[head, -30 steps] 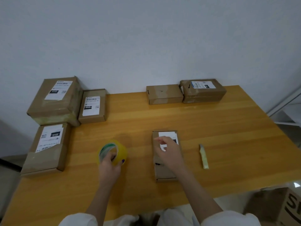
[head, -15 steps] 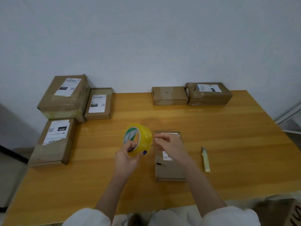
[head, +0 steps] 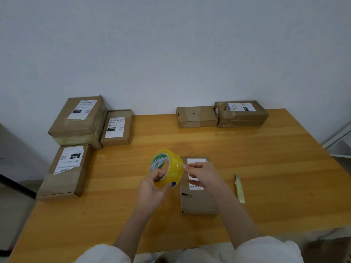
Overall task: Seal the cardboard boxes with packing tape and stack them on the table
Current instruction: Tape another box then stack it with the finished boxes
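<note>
Item 1: tape roll (head: 167, 168), raised off the table (head: 266, 149) since 1 second ago. Your left hand (head: 150, 188) grips it through the core. Your right hand (head: 203, 175), now off the small box (head: 199, 202) beneath it, pinches the roll's rim, probably at the loose end. Sealing not begun.
Nearby: 1 cutter (head: 239, 188) right; 3 labelled boxes (head: 68, 171) left; 2 boxes (head: 197, 116) at the back. Nothing blocks the small box.

- The left hand (head: 152, 190) has lifted the tape roll (head: 167, 168) off the table (head: 266, 168) and carried it right, beside the box (head: 199, 202).
- The right hand (head: 203, 175) has left the box's label; its fingertips now pinch at the roll's right side.
</note>
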